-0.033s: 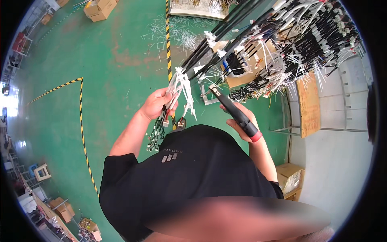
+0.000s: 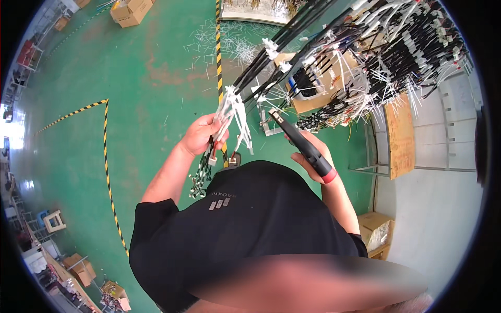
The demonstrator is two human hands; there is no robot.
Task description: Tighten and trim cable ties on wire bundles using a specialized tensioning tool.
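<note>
left hand (image 2: 201,134): you grip white cable ties (image 2: 232,112), frame centre
right hand (image 2: 313,156): you're clamped on black cutter (image 2: 300,143), near wire bundle (image 2: 365,57)

A factory floor, a wire-harness assembly shop, is stretching out around me: green painted floor (image 2: 130,94) is carrying yellow-black hazard stripes (image 2: 107,151), cardboard boxes (image 2: 130,10) are sitting far beyond the left hand (image 2: 201,136), and bundled black cables (image 2: 396,47) are hanging above the right hand (image 2: 310,154).
</note>
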